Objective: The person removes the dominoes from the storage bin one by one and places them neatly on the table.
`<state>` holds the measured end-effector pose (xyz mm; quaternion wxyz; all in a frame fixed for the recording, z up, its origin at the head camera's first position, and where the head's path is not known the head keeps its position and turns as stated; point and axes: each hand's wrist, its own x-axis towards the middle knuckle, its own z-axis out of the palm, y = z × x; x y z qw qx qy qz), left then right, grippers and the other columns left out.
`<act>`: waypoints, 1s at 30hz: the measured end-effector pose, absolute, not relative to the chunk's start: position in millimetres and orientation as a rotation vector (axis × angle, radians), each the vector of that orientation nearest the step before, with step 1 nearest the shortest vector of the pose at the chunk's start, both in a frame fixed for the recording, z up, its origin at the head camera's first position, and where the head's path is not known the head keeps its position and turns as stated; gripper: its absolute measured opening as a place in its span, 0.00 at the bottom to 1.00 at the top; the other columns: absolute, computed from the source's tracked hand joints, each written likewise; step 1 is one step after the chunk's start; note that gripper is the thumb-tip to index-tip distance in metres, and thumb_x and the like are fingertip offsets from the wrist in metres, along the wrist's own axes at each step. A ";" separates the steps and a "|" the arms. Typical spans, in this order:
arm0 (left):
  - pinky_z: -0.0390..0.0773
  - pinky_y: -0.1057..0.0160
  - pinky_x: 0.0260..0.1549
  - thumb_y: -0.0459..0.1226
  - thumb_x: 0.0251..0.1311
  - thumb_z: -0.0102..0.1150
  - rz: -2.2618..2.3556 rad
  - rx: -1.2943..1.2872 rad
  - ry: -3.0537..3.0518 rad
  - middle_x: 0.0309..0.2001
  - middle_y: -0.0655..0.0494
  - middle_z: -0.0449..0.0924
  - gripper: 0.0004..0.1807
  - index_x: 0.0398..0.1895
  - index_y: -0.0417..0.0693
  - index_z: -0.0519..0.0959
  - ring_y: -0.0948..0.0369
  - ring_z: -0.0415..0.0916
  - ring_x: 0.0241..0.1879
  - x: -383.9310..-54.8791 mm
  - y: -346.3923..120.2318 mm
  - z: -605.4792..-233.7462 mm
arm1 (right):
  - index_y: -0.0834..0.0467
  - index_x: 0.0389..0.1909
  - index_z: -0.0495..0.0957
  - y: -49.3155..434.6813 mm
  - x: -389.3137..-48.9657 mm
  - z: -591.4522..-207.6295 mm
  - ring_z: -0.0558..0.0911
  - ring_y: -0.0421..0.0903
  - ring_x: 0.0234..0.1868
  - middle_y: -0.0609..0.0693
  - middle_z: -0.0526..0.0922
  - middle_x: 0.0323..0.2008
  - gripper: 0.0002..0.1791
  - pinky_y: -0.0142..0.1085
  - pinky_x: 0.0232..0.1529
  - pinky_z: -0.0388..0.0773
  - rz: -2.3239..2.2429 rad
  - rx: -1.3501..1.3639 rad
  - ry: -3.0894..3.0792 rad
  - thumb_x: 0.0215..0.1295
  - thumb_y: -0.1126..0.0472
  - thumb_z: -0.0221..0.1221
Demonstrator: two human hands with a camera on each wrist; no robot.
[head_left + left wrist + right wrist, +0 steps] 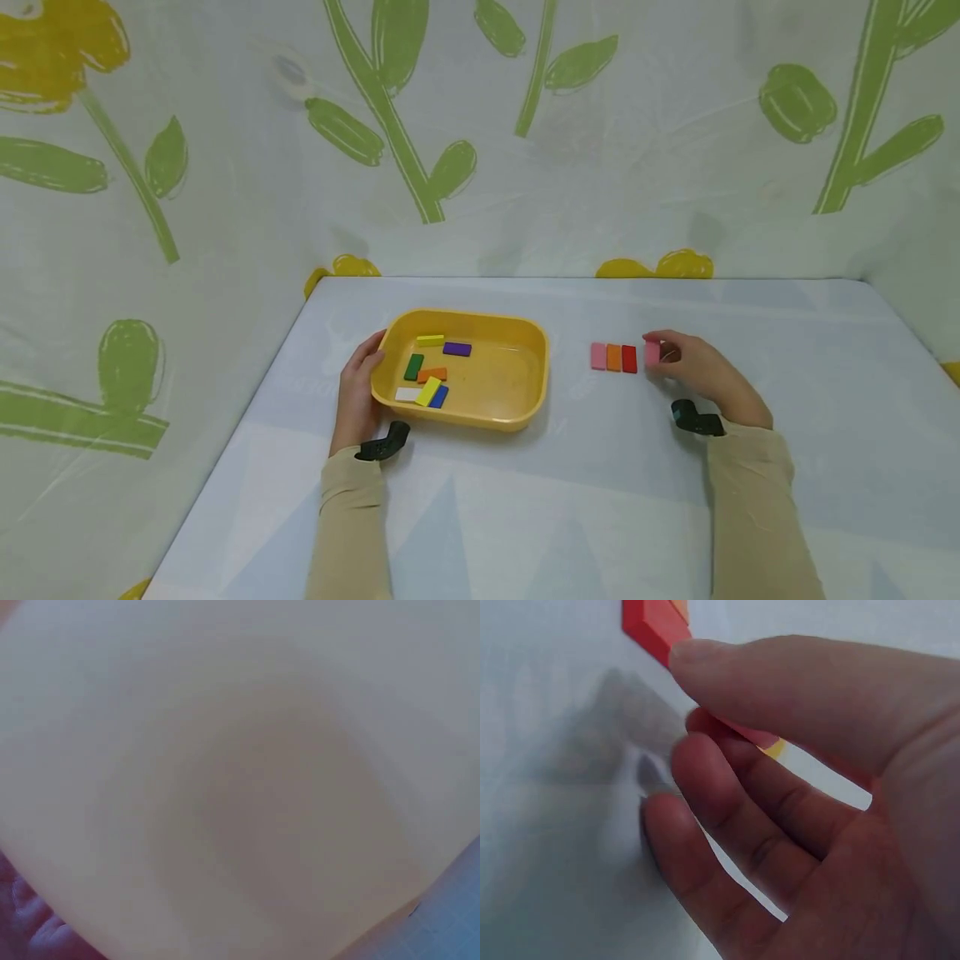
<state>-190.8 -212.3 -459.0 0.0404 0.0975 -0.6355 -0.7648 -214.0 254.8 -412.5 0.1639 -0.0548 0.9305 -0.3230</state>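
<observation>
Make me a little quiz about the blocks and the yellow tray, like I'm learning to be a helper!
1. What does the left hand hold?
2. True or false: the right hand pinches a blue block.
3. What colour is the block lying between the flat pink block and the red block? A) purple B) orange C) green

Key:
1. The yellow tray, by its side.
2. False; it pinches another pink block.
3. B, the orange block.

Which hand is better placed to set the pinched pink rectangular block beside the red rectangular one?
Probably the right hand: it pinches that pink rectangular block close to the red rectangular block. The left hand holds the yellow rectangular tub farther off.
</observation>
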 end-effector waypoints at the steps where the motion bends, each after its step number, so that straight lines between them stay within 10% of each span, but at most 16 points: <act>1: 0.67 0.67 0.52 0.49 0.61 0.47 -2.347 0.301 -1.945 0.60 0.66 0.62 0.20 0.58 0.64 0.68 0.64 0.62 0.57 -190.6 -212.3 -459.1 | 0.57 0.62 0.61 254.1 -213.9 -413.4 0.68 0.55 0.47 0.60 0.70 0.48 0.30 0.45 0.43 0.73 -0.917 -0.168 2.649 0.59 0.56 0.55; 30: 0.67 0.68 0.53 0.49 0.61 0.48 -2.333 0.312 -1.951 0.59 0.67 0.62 0.20 0.57 0.64 0.68 0.64 0.62 0.57 -190.6 -211.5 -457.6 | 0.58 0.61 0.63 248.7 -217.1 -420.2 0.64 0.56 0.45 0.61 0.63 0.47 0.31 0.38 0.34 0.76 -0.821 -0.205 2.692 0.56 0.58 0.59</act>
